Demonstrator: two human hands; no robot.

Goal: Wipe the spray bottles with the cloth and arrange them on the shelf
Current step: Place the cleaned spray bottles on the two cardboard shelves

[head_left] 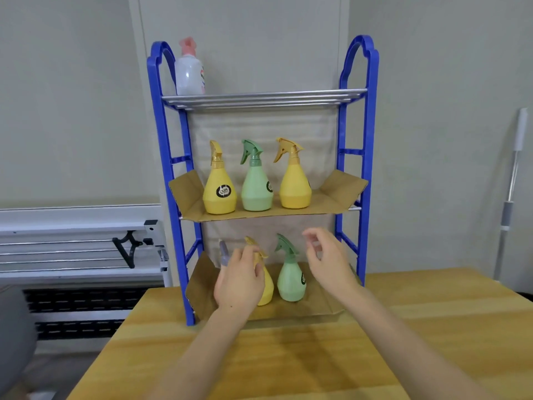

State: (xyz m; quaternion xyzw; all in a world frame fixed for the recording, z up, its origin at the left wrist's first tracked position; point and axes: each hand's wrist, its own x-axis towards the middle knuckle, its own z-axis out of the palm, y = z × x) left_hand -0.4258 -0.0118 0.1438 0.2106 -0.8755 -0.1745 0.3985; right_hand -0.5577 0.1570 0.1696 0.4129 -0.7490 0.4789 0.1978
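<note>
A blue shelf rack (pixel 343 174) stands on the wooden table (pixel 432 327). Its middle tier holds a yellow bottle (pixel 219 192), a green bottle (pixel 256 189) and another yellow bottle (pixel 294 186) on cardboard. On the bottom tier stand a yellow spray bottle (pixel 266 290) and a green spray bottle (pixel 290 280). A purple sprayer head (pixel 223 252) shows behind my left hand (pixel 238 280), which curls round the neck of the bottom yellow bottle, thumb in front. My right hand (pixel 328 261) hovers right of the green bottle with loosely curled fingers and holds nothing. No cloth is in view.
A white bottle with a pink sprayer (pixel 189 72) stands at the left of the top metal tier (pixel 274 98). Cardboard liners (pixel 340 189) flare out at the shelf sides. A white rail frame (pixel 78 241) sits at left, and a pole (pixel 512 180) leans at right.
</note>
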